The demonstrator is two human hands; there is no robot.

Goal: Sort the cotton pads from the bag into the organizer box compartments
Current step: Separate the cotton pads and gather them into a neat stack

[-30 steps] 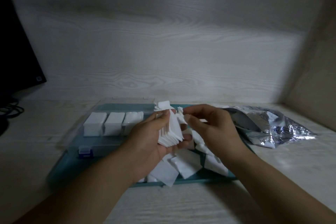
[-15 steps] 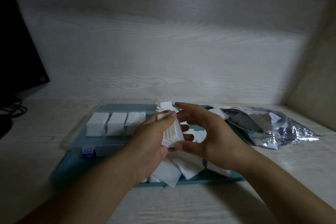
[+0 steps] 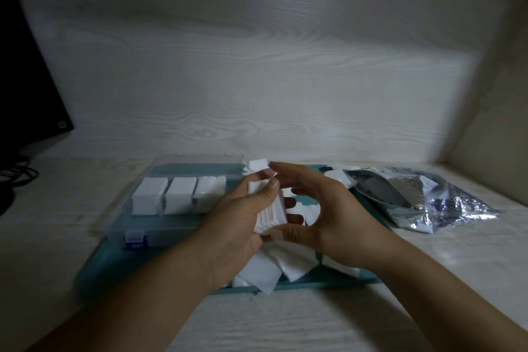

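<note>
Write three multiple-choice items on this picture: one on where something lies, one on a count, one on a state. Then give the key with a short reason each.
1. Where does the silver bag lie?
A. to the right of the organizer box
B. inside the box
C. to the left of the box

2. How many neat stacks of pads stand in a row in the box's back left compartments?
A. one
B. three
C. six

3. What is the left hand doing?
A. resting flat on the table
B. holding a stack of cotton pads
C. gripping the bag

Key:
1 A: the crumpled bag rests on the table past the box's right edge.
2 B: three white blocks stand side by side.
3 B: thumb and fingers are curled round the stack, while the right hand touches it at its top and bottom.
</note>
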